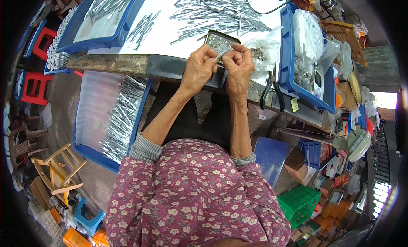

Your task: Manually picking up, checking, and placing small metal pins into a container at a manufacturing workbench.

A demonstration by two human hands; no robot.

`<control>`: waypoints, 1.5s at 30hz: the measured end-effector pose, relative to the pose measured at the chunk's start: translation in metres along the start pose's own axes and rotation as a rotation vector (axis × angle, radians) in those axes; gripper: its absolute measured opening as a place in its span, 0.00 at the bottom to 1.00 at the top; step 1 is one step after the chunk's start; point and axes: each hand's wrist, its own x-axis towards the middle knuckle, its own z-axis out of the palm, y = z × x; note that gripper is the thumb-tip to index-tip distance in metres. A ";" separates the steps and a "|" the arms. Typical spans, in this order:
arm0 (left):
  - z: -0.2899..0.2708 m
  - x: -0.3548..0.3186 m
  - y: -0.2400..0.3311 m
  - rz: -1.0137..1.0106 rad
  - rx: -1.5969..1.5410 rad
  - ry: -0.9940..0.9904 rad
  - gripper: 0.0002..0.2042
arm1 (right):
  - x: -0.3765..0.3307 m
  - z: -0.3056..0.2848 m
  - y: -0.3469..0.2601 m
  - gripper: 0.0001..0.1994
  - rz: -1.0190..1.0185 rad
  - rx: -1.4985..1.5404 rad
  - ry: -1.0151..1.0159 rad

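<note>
My left hand (199,68) is closed, pinching a thin silvery metal strip (221,54) between thumb and fingers. The strip's far end meets the fingertips of my right hand (240,66), also closed in a pinch; anything small between those fingers is hidden. Just beyond both hands lies a shallow dark-rimmed tray (211,36) with tiny shiny parts in it. A clear plastic bag (265,67) holding small metal pieces rests right of my right hand. Past the tray, a large heap of similar metal strips (212,13) spreads over a white sheet, with a smaller bunch (144,28) to its left.
Dark-handled pliers (272,92) hang over the table edge (165,67). A blue crate (287,56) with plastic bags stands right; another blue tray of strips (123,28) sits left. Below the table at left is a blue bin (95,157) with many strips. Red stools (36,87) stand far left.
</note>
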 end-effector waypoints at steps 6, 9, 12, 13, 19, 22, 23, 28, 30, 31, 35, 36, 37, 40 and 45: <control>0.007 0.000 0.005 0.258 0.426 0.102 0.01 | 0.000 -0.002 0.000 0.18 0.085 0.134 0.008; 0.007 0.001 0.005 0.297 0.480 0.119 0.01 | 0.001 -0.004 -0.004 0.21 0.129 0.187 -0.010; 0.007 0.002 0.008 0.300 0.484 0.129 0.01 | 0.001 -0.004 -0.014 0.21 0.169 0.248 -0.033; 0.007 0.003 0.010 0.279 0.472 0.137 0.02 | 0.001 -0.003 -0.020 0.21 0.191 0.268 -0.043; -0.006 0.002 0.003 -0.005 -0.051 0.051 0.03 | 0.005 -0.005 -0.017 0.16 0.106 0.011 -0.111; -0.011 0.004 0.005 -0.054 -0.052 0.033 0.05 | 0.016 -0.026 -0.021 0.13 0.005 -0.336 -0.046; -0.012 0.004 0.007 -0.058 -0.080 0.027 0.05 | 0.022 -0.035 -0.020 0.12 -0.041 -0.446 -0.004; -0.011 0.007 0.007 -0.103 -0.101 0.034 0.04 | 0.052 -0.081 0.006 0.08 -0.196 -0.865 0.079; -0.013 0.006 0.009 -0.132 -0.097 0.057 0.04 | 0.052 -0.084 0.008 0.08 -0.203 -1.027 0.025; -0.013 0.006 0.009 -0.133 -0.096 0.060 0.04 | 0.052 -0.084 0.008 0.08 -0.202 -1.025 0.021; -0.013 0.007 0.009 -0.110 -0.052 0.056 0.05 | 0.054 -0.080 0.007 0.07 -0.187 -1.115 -0.060; -0.012 0.007 0.009 -0.129 -0.058 0.061 0.05 | 0.055 -0.079 0.007 0.07 -0.169 -1.117 -0.076; -0.011 0.007 0.009 -0.130 -0.058 0.063 0.05 | 0.055 -0.078 0.006 0.07 -0.168 -1.117 -0.078; -0.008 0.008 0.009 -0.128 -0.063 0.101 0.05 | 0.059 -0.075 0.008 0.05 -0.185 -1.186 -0.106; -0.008 0.010 0.003 -0.116 -0.043 0.054 0.04 | 0.062 -0.073 0.015 0.06 -0.332 -1.349 -0.059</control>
